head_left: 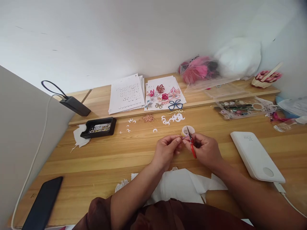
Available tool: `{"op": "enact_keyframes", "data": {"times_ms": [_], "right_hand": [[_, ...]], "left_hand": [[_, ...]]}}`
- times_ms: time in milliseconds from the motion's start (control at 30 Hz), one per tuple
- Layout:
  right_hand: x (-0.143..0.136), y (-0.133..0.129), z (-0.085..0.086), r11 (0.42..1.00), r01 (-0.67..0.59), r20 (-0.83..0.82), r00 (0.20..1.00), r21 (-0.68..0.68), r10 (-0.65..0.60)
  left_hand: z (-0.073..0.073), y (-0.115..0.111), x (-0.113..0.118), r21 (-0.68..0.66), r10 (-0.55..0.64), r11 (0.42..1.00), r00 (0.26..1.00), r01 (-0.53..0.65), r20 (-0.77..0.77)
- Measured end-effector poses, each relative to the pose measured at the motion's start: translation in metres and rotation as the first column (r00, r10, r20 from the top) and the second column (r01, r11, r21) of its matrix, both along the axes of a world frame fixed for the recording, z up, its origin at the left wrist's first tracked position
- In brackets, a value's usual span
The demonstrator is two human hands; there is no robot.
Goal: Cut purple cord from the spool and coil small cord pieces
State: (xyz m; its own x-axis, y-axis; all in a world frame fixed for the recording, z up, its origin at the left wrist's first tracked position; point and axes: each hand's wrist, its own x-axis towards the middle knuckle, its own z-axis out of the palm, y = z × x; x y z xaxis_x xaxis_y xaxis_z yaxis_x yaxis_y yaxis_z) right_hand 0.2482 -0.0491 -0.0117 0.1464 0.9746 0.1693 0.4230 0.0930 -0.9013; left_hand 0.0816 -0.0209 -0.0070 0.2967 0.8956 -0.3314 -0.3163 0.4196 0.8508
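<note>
Over the middle of the wooden table, my left hand pinches a tiny piece, too small to make out clearly, with a bit of purple thread beside it. My right hand holds small red-handled scissors, their dark blades pointing away from me. The fingertips of both hands nearly meet at the small piece. Just behind the scissors is a small round white container. White crescent cutouts and a cluster of copper-coloured rings lie farther back.
Flower pieces rest on white paper at the back. A black bead tray is at left, a black phone front left. To the right are a white power bank and a clear box. White cloth lies under my forearms.
</note>
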Motion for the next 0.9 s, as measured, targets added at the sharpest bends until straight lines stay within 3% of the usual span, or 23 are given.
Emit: {"op": "enact_keyframes", "data": {"times_ms": [133, 367, 633, 900], "right_hand": [[-0.0004, -0.0004, -0.0048, 0.998, -0.062, 0.042, 0.997, -0.019, 0.063], [0.0026, 0.0031, -0.0065, 0.994, -0.09, 0.062, 0.994, -0.057, 0.094], [0.0059, 0.0055, -0.0006, 0.998, 0.0, 0.155, 0.988, -0.056, 0.009], [0.006, 0.0014, 0.0004, 0.994, -0.062, 0.232, 0.969, -0.091, 0.081]], "left_hand": [[-0.0028, 0.0007, 0.001, -0.062, 0.048, 0.997, 0.992, -0.041, 0.114], [-0.0014, 0.0014, -0.0038, -0.121, 0.008, 0.992, 0.953, 0.03, 0.302], [-0.0068, 0.0018, -0.0069, -0.108, -0.067, 0.988, 0.941, 0.108, 0.331], [-0.0059, 0.0019, -0.008, -0.112, -0.088, 0.984, 0.928, 0.137, 0.362]]}}
